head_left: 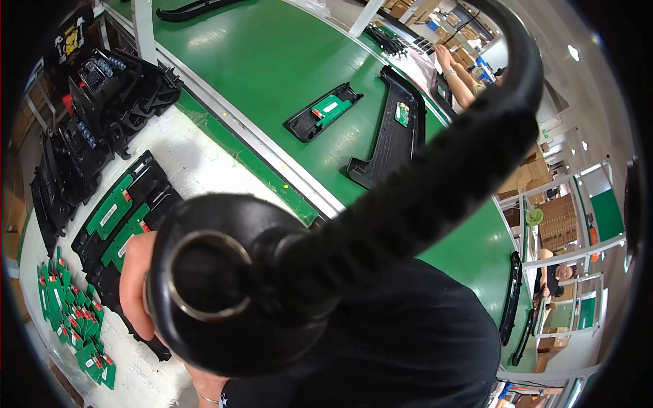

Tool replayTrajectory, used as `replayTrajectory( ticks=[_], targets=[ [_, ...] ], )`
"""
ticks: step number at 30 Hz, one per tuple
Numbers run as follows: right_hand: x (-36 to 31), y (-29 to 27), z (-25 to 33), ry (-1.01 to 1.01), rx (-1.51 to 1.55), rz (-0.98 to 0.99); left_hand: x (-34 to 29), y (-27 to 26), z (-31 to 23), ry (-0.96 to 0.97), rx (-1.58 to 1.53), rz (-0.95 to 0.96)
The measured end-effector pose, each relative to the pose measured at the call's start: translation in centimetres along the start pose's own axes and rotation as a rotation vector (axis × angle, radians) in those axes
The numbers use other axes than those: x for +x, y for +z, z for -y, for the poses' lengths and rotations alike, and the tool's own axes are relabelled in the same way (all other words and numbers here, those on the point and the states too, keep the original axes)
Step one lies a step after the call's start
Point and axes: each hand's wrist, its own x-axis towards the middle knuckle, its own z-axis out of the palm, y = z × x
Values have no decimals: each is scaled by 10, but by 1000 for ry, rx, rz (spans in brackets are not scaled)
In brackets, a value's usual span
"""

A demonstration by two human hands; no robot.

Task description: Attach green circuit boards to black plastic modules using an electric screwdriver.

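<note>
A black electric screwdriver (272,319) fills the middle of the view, seen from its top end. It has a metal hanging ring (178,289) and a thick ribbed cord (408,211). Fingers of my right hand (137,285) curl round its left side; the rest of that hand is hidden behind the tool. Below it, part of my left hand (204,382) shows at a wrist with a thin bracelet, its fingers out of sight. Under the tool lies a long black plastic panel (153,178) carrying green circuit boards (109,216). The screwdriver's tip is hidden.
Loose green boards (75,316) are heaped on the white work surface (197,153), with black housings (102,88) stacked behind. Across a metal rail (252,139), a green conveyor (272,68) carries a small housing (325,112) and a long panel (401,136). Another person's hands (449,61) are beyond.
</note>
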Motion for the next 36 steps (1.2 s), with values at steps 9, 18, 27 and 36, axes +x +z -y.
replayTrajectory(
  ticks=[9, 18, 27, 36],
  targets=[
    [-37, 6, -43, 21, -134, -304, 8, 13, 0, -608, -1431, -318],
    [14, -28, -17, 265, -142, -13, 14, 4, 4, -587, -1301, -65],
    [15, -11, -33, 301, -177, 19, 18, -16, 7, -509, -1230, -225],
    [17, -2, -35, 402, -237, 74, 14, 2, 11, -548, -1371, -371]
  ],
)
